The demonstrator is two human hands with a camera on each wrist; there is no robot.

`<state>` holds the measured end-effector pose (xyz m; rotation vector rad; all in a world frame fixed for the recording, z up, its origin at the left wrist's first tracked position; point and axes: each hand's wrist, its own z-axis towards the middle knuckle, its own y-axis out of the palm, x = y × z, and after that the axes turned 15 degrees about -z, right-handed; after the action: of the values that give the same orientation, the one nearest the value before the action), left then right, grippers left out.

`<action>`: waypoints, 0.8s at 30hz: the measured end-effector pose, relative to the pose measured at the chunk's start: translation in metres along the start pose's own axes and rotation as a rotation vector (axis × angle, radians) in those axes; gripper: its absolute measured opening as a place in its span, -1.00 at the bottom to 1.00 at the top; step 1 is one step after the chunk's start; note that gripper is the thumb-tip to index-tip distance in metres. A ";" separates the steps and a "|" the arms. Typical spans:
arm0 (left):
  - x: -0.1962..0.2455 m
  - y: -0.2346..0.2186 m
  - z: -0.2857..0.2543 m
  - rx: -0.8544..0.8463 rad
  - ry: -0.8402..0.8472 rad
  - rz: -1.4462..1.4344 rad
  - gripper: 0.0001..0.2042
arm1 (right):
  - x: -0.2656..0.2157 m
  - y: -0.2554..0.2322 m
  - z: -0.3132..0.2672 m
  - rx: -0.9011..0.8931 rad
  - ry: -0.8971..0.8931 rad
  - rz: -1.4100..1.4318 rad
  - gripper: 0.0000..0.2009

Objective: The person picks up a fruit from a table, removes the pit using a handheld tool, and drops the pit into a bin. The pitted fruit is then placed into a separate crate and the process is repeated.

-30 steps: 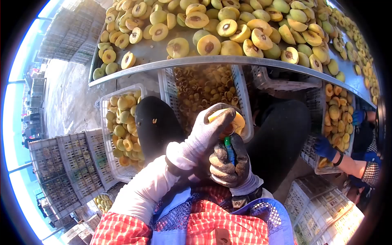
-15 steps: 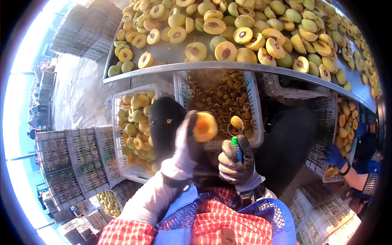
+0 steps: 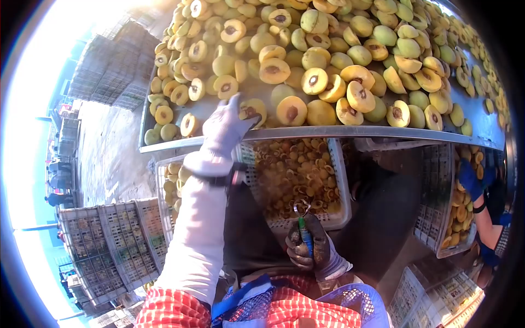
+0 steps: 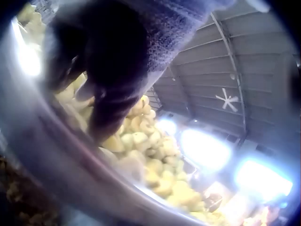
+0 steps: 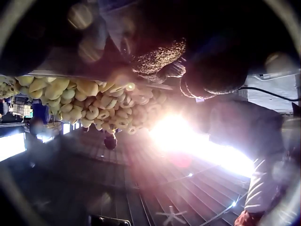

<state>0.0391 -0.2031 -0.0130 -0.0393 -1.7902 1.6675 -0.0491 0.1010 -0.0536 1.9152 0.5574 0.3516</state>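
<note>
My gloved left hand (image 3: 221, 126) reaches over the front edge of the metal table in the head view. Its fingers are spread beside a yellow peach half (image 3: 254, 109) with a dark centre, the thumb overlapping its near side. In the left wrist view the dark fingers (image 4: 106, 117) point down among the fruit. Low over my lap, my gloved right hand (image 3: 311, 246) grips a pitting knife (image 3: 302, 228) with a green and blue handle. The knife's metal loop points up and holds nothing. In the right wrist view the right hand is mostly dark against glare.
Many halved peaches (image 3: 328, 60) are heaped on the table, whose metal rim (image 3: 328, 132) crosses in front of me. Below stands a crate (image 3: 342, 186) of pits and scraps. Another crate (image 3: 160, 175) with peaches is at the left. A neighbour's blue-gloved hand (image 3: 470, 179) works at the right.
The left hand has left the knife, carried a peach half away leftward and now reaches forward to the table without it. The piece in the knife's loop is gone; the right hand keeps its grip.
</note>
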 end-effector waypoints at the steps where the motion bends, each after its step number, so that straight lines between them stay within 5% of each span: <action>1: -0.013 0.018 0.019 -0.120 0.001 -0.042 -0.46 | -0.002 -0.001 -0.001 0.022 -0.008 -0.005 -0.51; 3: -0.006 0.021 0.032 -0.234 -0.064 -0.534 -0.53 | -0.014 0.013 -0.004 0.132 -0.012 -0.023 -0.52; 6: 0.024 0.018 0.002 0.087 0.110 -0.548 -0.57 | -0.015 0.018 0.003 0.337 -0.211 -0.226 -0.54; 9: 0.042 0.018 -0.051 0.161 -0.021 -1.153 -0.55 | -0.015 0.012 0.007 0.449 -0.459 -0.528 -0.58; 11: 0.072 0.012 -0.089 0.068 -0.162 -1.363 -0.58 | -0.023 0.017 0.006 0.482 -0.690 -0.978 -0.70; 13: 0.088 0.015 -0.114 0.010 -0.237 -1.315 -0.49 | -0.034 0.036 0.003 0.478 -0.985 -1.685 -0.77; 17: 0.120 0.016 -0.143 0.036 -0.437 -1.570 -0.49 | -0.007 0.020 0.011 0.881 -1.361 -2.123 -0.65; 20: 0.099 0.032 -0.156 0.010 -0.327 -1.320 -0.55 | 0.000 0.013 0.009 0.905 -1.338 -2.163 -0.62; 24: 0.113 0.024 -0.167 0.067 -0.309 -1.398 -0.58 | 0.007 0.015 0.004 0.869 -1.358 -2.165 -0.65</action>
<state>0.0234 -0.0016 0.0076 1.2449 -1.3069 0.6773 -0.0377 0.0969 -0.0418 0.6883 1.3798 -2.5182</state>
